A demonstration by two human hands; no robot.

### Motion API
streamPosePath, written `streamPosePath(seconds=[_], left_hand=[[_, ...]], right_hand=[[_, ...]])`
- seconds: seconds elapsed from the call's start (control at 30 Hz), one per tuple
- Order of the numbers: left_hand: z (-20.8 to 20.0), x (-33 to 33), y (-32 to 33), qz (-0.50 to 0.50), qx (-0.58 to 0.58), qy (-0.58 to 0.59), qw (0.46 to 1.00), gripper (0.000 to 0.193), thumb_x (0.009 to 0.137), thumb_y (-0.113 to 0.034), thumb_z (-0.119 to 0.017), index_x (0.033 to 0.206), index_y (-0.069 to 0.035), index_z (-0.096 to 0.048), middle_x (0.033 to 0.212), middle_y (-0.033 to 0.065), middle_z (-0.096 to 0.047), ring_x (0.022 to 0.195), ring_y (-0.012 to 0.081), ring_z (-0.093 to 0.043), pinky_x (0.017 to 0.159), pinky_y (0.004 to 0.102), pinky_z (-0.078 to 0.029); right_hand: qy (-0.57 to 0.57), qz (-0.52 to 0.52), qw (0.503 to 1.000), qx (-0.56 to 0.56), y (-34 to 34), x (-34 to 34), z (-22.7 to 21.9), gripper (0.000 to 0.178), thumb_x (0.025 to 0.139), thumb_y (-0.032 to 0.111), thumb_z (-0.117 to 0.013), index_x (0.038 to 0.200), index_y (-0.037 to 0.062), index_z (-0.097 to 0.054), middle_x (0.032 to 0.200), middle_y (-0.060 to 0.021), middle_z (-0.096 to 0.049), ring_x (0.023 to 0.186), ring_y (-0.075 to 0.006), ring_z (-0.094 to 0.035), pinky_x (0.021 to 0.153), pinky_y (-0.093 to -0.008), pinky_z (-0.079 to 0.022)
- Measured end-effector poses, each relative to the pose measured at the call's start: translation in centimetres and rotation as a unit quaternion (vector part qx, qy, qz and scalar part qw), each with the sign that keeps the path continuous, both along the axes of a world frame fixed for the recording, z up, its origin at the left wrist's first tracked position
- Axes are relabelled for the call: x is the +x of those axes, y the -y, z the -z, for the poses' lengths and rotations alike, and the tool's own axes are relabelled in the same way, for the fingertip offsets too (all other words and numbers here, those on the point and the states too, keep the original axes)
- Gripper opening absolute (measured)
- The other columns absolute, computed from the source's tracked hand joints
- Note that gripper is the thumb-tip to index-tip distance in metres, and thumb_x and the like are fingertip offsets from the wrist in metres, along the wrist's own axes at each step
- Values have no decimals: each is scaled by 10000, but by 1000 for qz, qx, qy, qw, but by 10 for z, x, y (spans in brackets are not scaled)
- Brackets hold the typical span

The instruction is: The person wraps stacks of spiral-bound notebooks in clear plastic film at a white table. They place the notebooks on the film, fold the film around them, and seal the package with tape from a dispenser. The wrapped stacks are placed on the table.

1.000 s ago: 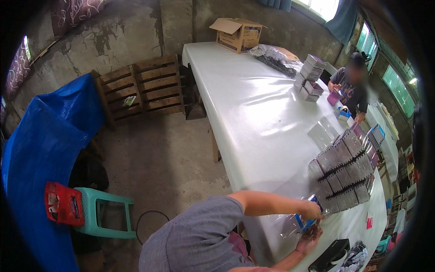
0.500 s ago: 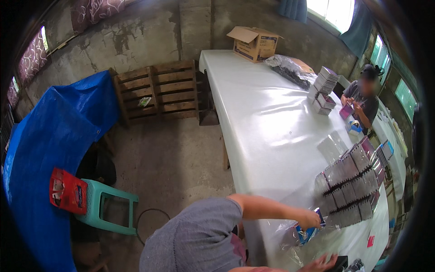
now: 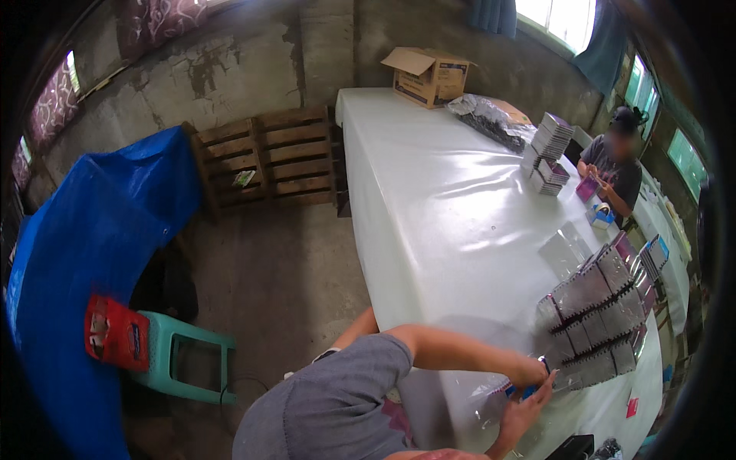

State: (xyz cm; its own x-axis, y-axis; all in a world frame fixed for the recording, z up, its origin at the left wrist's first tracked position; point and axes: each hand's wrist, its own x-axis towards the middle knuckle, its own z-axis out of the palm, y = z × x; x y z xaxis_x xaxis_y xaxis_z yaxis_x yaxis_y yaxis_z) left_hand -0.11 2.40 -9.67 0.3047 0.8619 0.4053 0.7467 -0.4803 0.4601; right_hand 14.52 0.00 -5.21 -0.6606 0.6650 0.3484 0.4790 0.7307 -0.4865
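My left hand (image 3: pixel 527 372) is closed on a flat blue pack (image 3: pixel 529 392), mostly hidden behind the fingers. Clear plastic (image 3: pixel 487 400) lies crumpled around the pack, over the white-covered table (image 3: pixel 437 261). From below, my right hand (image 3: pixel 524 408) reaches up to it, its fingertips pressed in by the left hand; what they pinch is too small to make out. Just beyond my hands rise rows of stacked flat packs (image 3: pixel 594 314), with grey sides, dark toothed edges and clear plastic about them. A black box (image 3: pixel 571 447) sits below my right hand.
Across the table, a person (image 3: pixel 617 165) handles a purple pack near a tape roll (image 3: pixel 602 215) and another stack (image 3: pixel 550 146). A carton (image 3: pixel 431 77) stands at the far end. Left are a green stool (image 3: pixel 184 360) and blue tarp (image 3: pixel 84 230). An unidentified forearm (image 3: pixel 356 328) shows past my shoulder.
My right hand has come up from beside the black box to meet my left hand at the blue pack. A forearm with a wristband has appeared beyond my shoulder.
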Motion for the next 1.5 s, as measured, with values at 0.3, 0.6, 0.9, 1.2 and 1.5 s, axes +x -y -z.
streamPosePath(seconds=[0.3,0.6,0.9,1.2,1.5], left_hand=[[-34,-56,13,67,-59,204,975,419,659,-122,-709,1057,-41,-603,1124,162,-538,1046,348,-524,860,411,-440],[-85,-466,86,-292,75,177,937,369,740,-119,-719,1093,-115,-610,1242,156,-496,1155,302,-492,978,406,-399],[-155,-791,170,-706,23,-4,708,931,683,-301,-766,1424,-88,-245,1486,153,-195,1347,331,-264,1005,481,-372],[-232,-983,161,-801,41,-62,594,1113,619,-450,-792,1458,-151,-125,1486,114,-227,1378,286,-211,1024,609,-272],[-205,-1030,144,-810,10,-172,560,830,631,-449,-778,1327,-202,-397,1321,84,-428,1319,259,-320,998,604,-291]], right_hand=[[205,156,963,79,-4,57,86,885,739,575,-617,1424,136,-269,1330,-244,-424,1208,-406,-412,990,-562,-328],[392,86,907,129,21,-107,-25,723,795,454,-548,1354,31,-369,1322,-252,-423,1155,-430,-448,958,-547,-356],[360,96,922,103,14,-282,-61,721,781,412,-558,1365,44,-348,1321,-259,-418,1154,-433,-447,962,-537,-356],[372,133,913,99,16,-368,-68,726,767,370,-567,1376,58,-326,1320,-266,-412,1153,-436,-447,966,-527,-356],[373,154,909,99,13,-393,-65,737,752,328,-577,1388,71,-304,1319,-274,-406,1151,-438,-447,971,-518,-356]])
